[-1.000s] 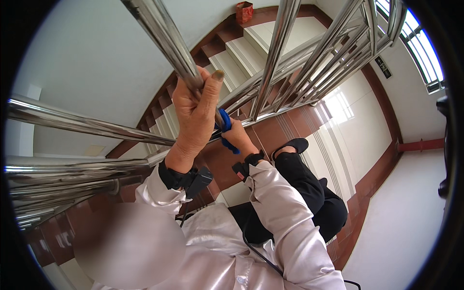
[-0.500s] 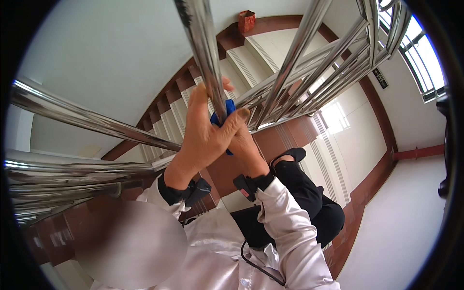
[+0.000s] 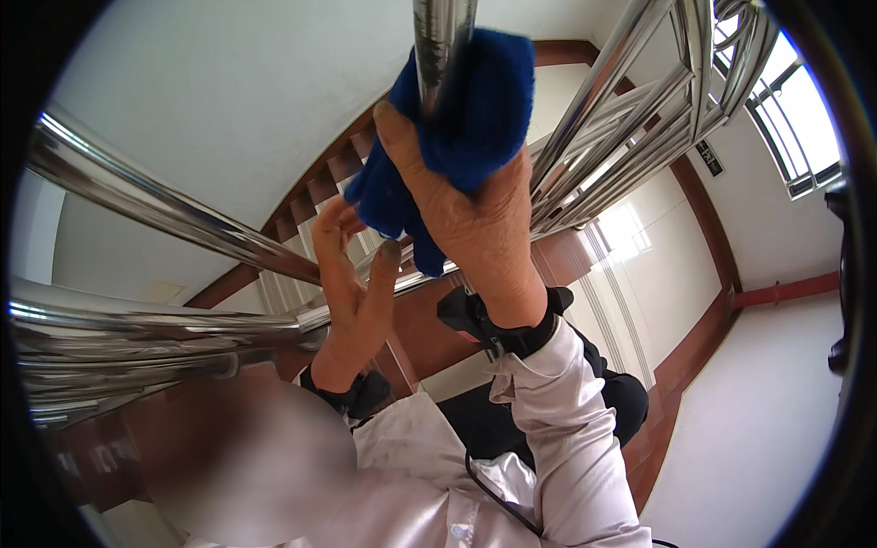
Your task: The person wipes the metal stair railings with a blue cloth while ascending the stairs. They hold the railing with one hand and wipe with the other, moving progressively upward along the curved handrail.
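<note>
A blue cloth (image 3: 493, 105) is wrapped round the upright steel post (image 3: 441, 36) in front of me. My right hand (image 3: 480, 219) grips the cloth against the post, its thumb laid along the near side and its fingers hidden behind the fabric. Lower and to the left, my left hand (image 3: 352, 292) is raised with thumb and fingers apart. Its fingertips come close to the cloth's hanging edge; whether they touch it I cannot tell. Both wrists wear black straps with small black boxes.
Thick steel handrails (image 3: 174, 201) run in from the left. More steel railings (image 3: 621, 137) slope along the right. Below are pale stairs with red-brown edging (image 3: 311, 201) and a tiled landing (image 3: 671, 247). A barred window (image 3: 795, 119) is at upper right.
My right hand has moved up the post with the blue cloth, which now shows much more fully. My left hand has come off the post and dropped to the lower left.
</note>
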### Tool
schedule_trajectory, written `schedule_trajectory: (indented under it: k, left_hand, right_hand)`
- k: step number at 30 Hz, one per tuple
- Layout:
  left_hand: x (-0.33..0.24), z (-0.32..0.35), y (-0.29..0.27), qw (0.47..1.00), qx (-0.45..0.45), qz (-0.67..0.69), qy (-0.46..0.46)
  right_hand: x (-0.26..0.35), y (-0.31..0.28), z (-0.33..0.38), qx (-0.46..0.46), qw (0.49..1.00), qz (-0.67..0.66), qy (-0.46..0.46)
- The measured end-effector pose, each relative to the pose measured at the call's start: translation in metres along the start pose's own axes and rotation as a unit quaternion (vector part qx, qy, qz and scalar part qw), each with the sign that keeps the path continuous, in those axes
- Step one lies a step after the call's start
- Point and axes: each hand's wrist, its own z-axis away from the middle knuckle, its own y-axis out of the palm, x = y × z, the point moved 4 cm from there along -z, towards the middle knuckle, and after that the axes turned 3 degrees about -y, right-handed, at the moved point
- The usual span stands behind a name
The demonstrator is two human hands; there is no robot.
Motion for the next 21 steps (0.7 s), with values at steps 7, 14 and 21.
schedule_trajectory:
  k: [7,14,21]
  left_hand:
    - [0.012,0.012,0.001,0.987,0.1,0.012,-0.123]
    - [0.065,0.052,-0.003,0.868,0.129,0.218,-0.426]
    - [0.075,0.072,0.003,0.94,0.13,-0.128,-0.287]
  right_hand:
    - [-0.036,0.0,0.029,-0.009,0.999,-0.036,0.022]
    - [-0.1,-0.011,0.095,-0.031,0.991,0.021,0.127]
    - [-0.164,-0.052,0.165,-0.005,0.961,0.034,0.276]
